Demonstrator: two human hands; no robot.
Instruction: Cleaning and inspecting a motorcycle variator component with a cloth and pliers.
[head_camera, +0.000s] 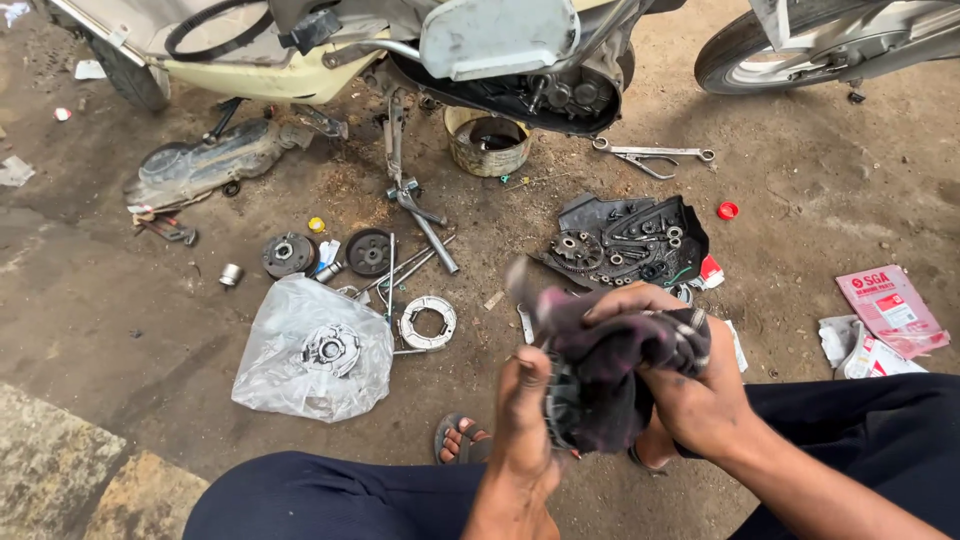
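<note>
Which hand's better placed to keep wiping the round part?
Right, probably. The right hand already grips the dark rag draped over the round part; the left hand is busy clasping that part from below.

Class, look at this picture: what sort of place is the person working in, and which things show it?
Probably an open-air roadside scooter repair spot. A partly stripped scooter stands on bare dirt ground, with loose engine parts on a black cover and pliers lying about.

Dark maroon rag (610, 365); red cap (728, 210); navy trousers (330, 495)
</note>
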